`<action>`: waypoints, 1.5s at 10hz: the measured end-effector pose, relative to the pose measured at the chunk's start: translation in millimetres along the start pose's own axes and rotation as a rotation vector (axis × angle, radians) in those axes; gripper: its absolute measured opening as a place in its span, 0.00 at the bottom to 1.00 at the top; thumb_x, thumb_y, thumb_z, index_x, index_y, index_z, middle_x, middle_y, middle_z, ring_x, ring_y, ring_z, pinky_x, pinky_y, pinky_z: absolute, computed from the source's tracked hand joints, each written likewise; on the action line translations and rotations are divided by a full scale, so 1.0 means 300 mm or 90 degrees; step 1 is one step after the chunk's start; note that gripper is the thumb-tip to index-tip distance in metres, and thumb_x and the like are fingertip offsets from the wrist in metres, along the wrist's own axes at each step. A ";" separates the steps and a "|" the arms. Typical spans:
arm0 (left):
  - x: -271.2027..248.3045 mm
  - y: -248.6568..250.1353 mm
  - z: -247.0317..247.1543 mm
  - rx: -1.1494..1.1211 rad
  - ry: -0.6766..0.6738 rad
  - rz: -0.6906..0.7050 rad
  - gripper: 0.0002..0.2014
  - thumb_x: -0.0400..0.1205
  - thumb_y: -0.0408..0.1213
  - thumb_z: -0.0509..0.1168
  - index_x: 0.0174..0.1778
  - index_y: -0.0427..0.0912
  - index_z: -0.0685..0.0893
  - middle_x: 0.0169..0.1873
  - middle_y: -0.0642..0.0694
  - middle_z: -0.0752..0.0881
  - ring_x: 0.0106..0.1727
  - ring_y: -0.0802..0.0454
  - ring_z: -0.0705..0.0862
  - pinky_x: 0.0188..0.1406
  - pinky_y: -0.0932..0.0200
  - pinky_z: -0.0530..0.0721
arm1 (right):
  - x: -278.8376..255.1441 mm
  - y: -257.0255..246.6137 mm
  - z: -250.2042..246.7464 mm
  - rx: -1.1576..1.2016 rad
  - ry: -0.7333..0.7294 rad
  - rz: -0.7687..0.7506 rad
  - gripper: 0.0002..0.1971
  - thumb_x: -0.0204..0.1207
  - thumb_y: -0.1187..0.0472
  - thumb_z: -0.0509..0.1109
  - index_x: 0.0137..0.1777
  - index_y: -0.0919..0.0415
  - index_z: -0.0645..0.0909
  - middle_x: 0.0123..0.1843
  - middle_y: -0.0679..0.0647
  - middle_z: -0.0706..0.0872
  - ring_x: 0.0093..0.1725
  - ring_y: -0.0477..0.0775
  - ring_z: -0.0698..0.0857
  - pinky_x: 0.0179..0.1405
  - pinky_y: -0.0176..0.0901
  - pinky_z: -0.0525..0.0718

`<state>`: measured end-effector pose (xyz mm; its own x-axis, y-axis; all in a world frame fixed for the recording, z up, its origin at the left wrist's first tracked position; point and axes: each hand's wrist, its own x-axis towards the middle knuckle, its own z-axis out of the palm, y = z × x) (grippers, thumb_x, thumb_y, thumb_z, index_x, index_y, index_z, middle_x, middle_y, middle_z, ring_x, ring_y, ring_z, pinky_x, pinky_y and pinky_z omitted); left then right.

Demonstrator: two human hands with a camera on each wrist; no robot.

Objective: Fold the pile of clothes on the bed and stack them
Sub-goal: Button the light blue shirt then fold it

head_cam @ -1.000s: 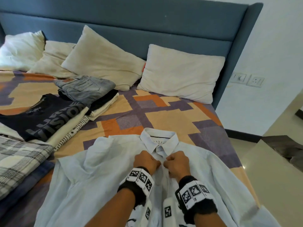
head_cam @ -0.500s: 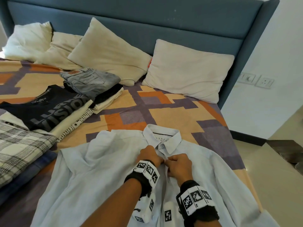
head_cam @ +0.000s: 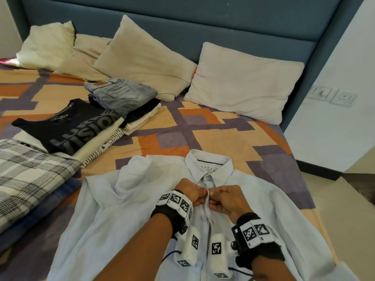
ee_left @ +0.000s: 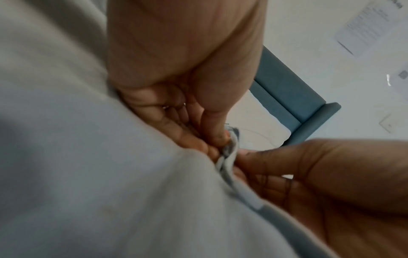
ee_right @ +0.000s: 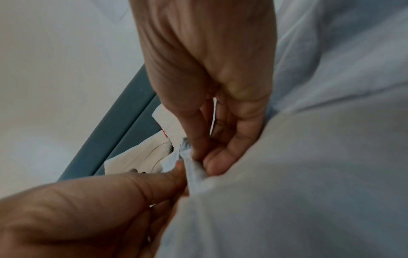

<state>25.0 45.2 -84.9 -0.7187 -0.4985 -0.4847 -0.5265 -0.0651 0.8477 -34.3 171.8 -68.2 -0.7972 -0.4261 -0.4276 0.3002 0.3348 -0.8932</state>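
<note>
Item: pale blue shirt [head_cam: 129, 209], laid face-up on bed [head_cam: 203, 126], collar just beyond your grip, so front stays flat for buttoning.

Left hand [head_cam: 190, 192], right hand [head_cam: 227, 199]: each clamped on placket edge, fingertips meeting, likely fastening button before folding.

Folded stacks [head_cam: 121, 96]: well left of grip.

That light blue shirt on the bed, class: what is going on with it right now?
A person has the light blue shirt spread face up on the bed. The left hand and right hand pinch its front placket just below the collar, apparently doing up a button. Folded clothes already lie stacked on the left.
</note>
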 end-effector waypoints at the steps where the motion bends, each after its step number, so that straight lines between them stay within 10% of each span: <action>1: 0.009 -0.013 0.008 -0.045 0.011 -0.008 0.10 0.78 0.36 0.73 0.42 0.31 0.88 0.41 0.36 0.91 0.42 0.43 0.91 0.50 0.50 0.90 | 0.007 0.014 -0.007 0.031 0.003 0.023 0.03 0.72 0.78 0.76 0.45 0.77 0.86 0.40 0.69 0.89 0.34 0.58 0.89 0.29 0.41 0.89; 3: 0.015 -0.021 0.005 -0.032 -0.006 -0.009 0.25 0.65 0.49 0.82 0.47 0.31 0.90 0.41 0.39 0.92 0.47 0.44 0.91 0.52 0.45 0.90 | 0.007 0.023 -0.011 0.030 -0.026 0.018 0.06 0.66 0.79 0.79 0.43 0.76 0.87 0.41 0.67 0.91 0.35 0.56 0.90 0.31 0.39 0.89; 7: 0.024 -0.019 0.015 0.063 0.076 0.005 0.11 0.75 0.41 0.72 0.32 0.44 0.76 0.49 0.38 0.90 0.50 0.43 0.90 0.50 0.49 0.90 | 0.049 0.016 0.025 -0.084 0.062 0.034 0.02 0.71 0.75 0.76 0.39 0.74 0.86 0.35 0.65 0.87 0.34 0.58 0.87 0.38 0.54 0.92; 9: 0.027 -0.023 0.015 0.085 0.065 0.010 0.10 0.73 0.42 0.71 0.32 0.43 0.78 0.46 0.38 0.90 0.48 0.43 0.91 0.50 0.48 0.90 | 0.069 0.029 0.045 -0.207 0.053 -0.006 0.03 0.79 0.66 0.67 0.44 0.62 0.80 0.44 0.62 0.85 0.40 0.56 0.86 0.40 0.46 0.91; 10: -0.001 -0.022 0.013 0.097 0.054 0.011 0.13 0.72 0.45 0.72 0.40 0.36 0.86 0.29 0.43 0.90 0.31 0.47 0.90 0.44 0.49 0.91 | 0.037 0.022 0.025 -0.128 0.007 0.021 0.06 0.77 0.70 0.73 0.39 0.64 0.81 0.42 0.63 0.86 0.41 0.58 0.88 0.46 0.51 0.91; 12: -0.142 -0.028 0.007 0.080 0.099 0.053 0.13 0.84 0.39 0.63 0.36 0.38 0.83 0.24 0.46 0.87 0.27 0.51 0.85 0.38 0.59 0.87 | -0.149 0.033 0.011 -0.281 0.004 0.022 0.25 0.50 0.55 0.91 0.36 0.57 0.76 0.38 0.55 0.86 0.38 0.53 0.83 0.46 0.47 0.88; 13: -0.214 -0.062 0.002 0.087 0.129 0.083 0.13 0.81 0.35 0.66 0.29 0.40 0.83 0.23 0.48 0.85 0.26 0.53 0.82 0.40 0.60 0.86 | -0.264 0.077 0.025 -0.378 0.047 -0.021 0.23 0.59 0.60 0.88 0.30 0.58 0.71 0.32 0.51 0.79 0.33 0.50 0.77 0.37 0.41 0.78; 15: -0.350 -0.128 0.031 0.223 0.144 0.141 0.06 0.75 0.40 0.75 0.35 0.42 0.91 0.30 0.51 0.87 0.35 0.56 0.85 0.35 0.73 0.80 | -0.297 0.094 0.057 -0.508 0.174 -0.094 0.11 0.77 0.60 0.73 0.56 0.63 0.81 0.56 0.57 0.86 0.61 0.58 0.83 0.55 0.43 0.80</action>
<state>116.3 108.0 -68.5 -0.7342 -0.6461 -0.2086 -0.5217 0.3403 0.7823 54.1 204.8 -57.8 -0.9283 -0.3284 -0.1747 -0.1932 0.8269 -0.5281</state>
